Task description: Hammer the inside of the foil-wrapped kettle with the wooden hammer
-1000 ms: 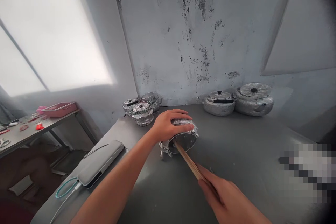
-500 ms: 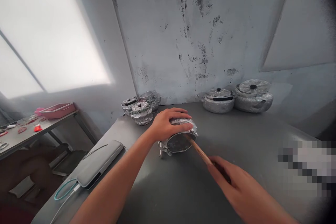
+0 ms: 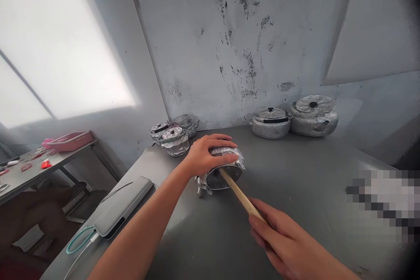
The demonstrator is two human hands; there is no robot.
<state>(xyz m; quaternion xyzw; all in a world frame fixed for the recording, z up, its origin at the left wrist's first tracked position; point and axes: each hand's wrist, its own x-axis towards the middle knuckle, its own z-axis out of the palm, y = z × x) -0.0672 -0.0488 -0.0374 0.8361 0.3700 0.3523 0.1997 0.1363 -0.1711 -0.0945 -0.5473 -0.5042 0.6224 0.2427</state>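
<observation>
A small aluminium pot [image 3: 226, 178] lies tipped on its side on the grey table, its mouth towards me. My left hand [image 3: 210, 153] is wrapped over the pot's upper side, fingers curved around it. A handle or lug sticks out at the pot's lower left. In my right hand [image 3: 275, 236] a wooden stick [image 3: 239, 192] is gripped, its far end inside the pot's mouth. What that end touches is hidden in the dark inside.
Several small metal pots [image 3: 175, 141] stand at the back left, and two larger lidded pots [image 3: 271, 123] at the back right. A grey power bank [image 3: 124, 205] with a cable lies left. A side table holds a pink basket [image 3: 72, 141]. A pixelated patch covers the right.
My right hand has turned and shifted slightly down and left. The stick's visible part now slants further left into the pot. My left hand keeps its hold; the view has shifted slightly.
</observation>
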